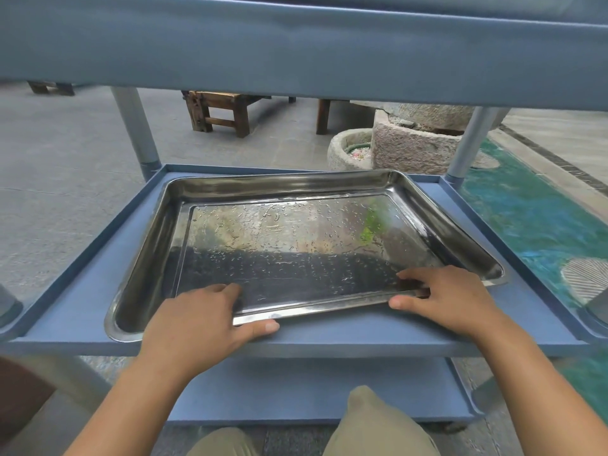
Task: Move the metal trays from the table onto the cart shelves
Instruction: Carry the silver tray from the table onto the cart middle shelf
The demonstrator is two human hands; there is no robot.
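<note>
A shiny rectangular metal tray [296,232], wet with droplets, lies on the middle shelf [98,291] of a blue cart, turned slightly askew. My left hand [200,320] grips its near rim at the left, fingers inside the tray and thumb under the edge. Farther right on the same rim, my right hand [447,297] holds it the same way. The tray's right corner reaches close to the shelf's raised lip.
The cart's top shelf [296,44] hangs just above, its grey posts [135,126] at the back corners. A lower blue shelf [279,396] sits beneath. Beyond are wooden benches [223,113], stone basins [408,143] and a green pond [526,218]. My knees [371,422] are below.
</note>
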